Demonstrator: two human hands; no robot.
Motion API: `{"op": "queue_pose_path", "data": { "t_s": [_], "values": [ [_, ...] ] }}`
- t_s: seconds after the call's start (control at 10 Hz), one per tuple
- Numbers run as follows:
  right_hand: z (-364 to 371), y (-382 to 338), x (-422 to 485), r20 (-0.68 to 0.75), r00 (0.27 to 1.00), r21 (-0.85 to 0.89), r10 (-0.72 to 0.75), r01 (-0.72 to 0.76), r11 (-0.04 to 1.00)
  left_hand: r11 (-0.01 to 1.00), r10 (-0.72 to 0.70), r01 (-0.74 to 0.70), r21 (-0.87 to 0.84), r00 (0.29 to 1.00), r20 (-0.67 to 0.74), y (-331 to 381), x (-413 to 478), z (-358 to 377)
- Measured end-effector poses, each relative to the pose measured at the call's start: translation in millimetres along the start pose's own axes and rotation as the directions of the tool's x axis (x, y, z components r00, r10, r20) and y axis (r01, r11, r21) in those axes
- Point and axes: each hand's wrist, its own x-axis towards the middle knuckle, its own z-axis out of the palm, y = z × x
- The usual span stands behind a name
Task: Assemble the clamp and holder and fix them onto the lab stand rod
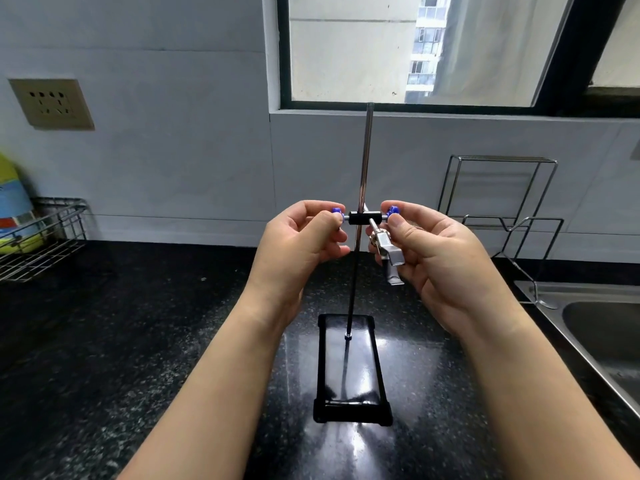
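While the stand's black base (351, 368) rests flat on the dark speckled counter (138, 341), we see its thin metal rod (364, 161) rising upright in front of the window (398, 46). At mid-height on the rod sits the black holder (363, 217), a short block lying crosswise with a blue knob at each end. Our left hand (304, 244) pinches the left blue knob (336, 211) between thumb and forefinger, fingers closed on it. Our right hand (436, 251) pinches the right blue knob (392, 211) in the same manner. From the holder a silver clamp (388, 251) projects toward us and downward, lying against the right-hand fingers. At far left a wire basket (45, 237) holds a yellow and blue bottle (14, 202). At right stands a wire rack (498, 202), with a steel sink (602, 327) just beside it.
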Motion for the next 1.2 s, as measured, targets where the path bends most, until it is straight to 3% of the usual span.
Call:
{"op": "queue_pose_path", "data": {
  "t_s": [0.1, 0.5, 0.8, 1.0, 1.1, 1.2],
  "values": [
    [-1, 0, -1, 0.0, 0.998, -0.079, -0.059, 0.058, 0.995, 0.998, -0.058, 0.058, -0.035, 0.998, 0.024, 1, 0, 0],
    [-1, 8, 2, -0.071, 0.979, -0.161, -0.189, 0.176, 0.971, 0.995, 0.042, -0.034, -0.099, 0.996, 0.075, -6, 2, -3],
    [-3, 7, 5, -0.062, 0.984, -0.143, -0.164, 0.154, 0.978, 0.997, 0.057, -0.053, -0.061, 0.995, 0.077, -7, 3, -4],
    [-8, 2, 3, -0.012, 0.993, -0.118, -0.118, 0.116, 0.986, 0.999, -0.046, 0.044, 0.022, 0.995, 0.09, 0, 2, -7],
    [-6, -2, 1, 0.007, 0.993, -0.083, -0.116, 0.116, 0.99, 0.996, -0.072, 0.068, 0.059, 0.995, 0.072, 2, 0, -9],
    [-8, -9, 0, -0.064, 0.985, -0.078, -0.159, 0.154, 0.985, 1.0, -0.021, 0.021, -0.006, 1.0, -0.005, 8, 0, -11]
  ]
}}
